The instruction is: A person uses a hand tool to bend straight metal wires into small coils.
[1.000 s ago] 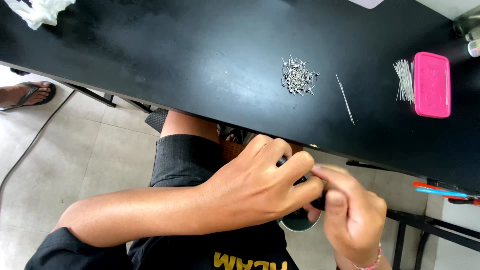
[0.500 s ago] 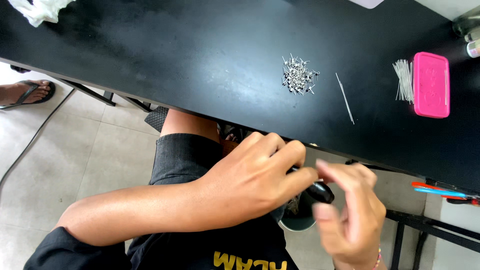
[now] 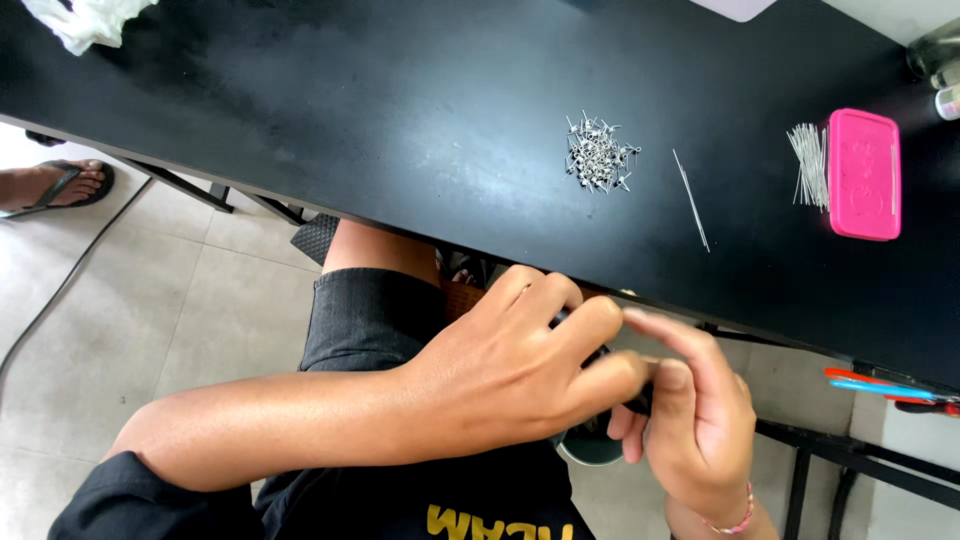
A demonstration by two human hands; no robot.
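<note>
cloth: white, crumpled, soft; lies at the far left corner of the tabletop, well apart from the hands.
sandalled foot: another person's, on the tiled floor at the left edge; dark strap sandal.
tabletop: black, matt, flat, faintly dusty; its near edge runs just above the hands.
left hand: held below the tabletop edge, over the lap; fingers curled and clenched over a small dark object, thumb pressing toward the right hand. Likely kept low and close to the body to steady fine work.
small dark object: black, rounded; mostly hidden between the two hands, so its kind cannot be told. It sits under the tabletop edge, touching both hands.
pile of small metal pieces: silvery, spiky, tangled heap on the tabletop, within easy reach above the hands.
thin wire: single straight silver strand lying slanted, just right of the pile.
right hand: forefinger stretched out straight, the other fingers bent around the dark object, gripping its underside; thin pink bracelet at the wrist.
bundle of pins: fine silver rods, fanned, touching the left side of the pink box.
pink box: plastic, rounded rectangle, smooth embossed lid, shut.
red and blue tools: slim handles poking in at the right edge, below the tabletop.
</note>
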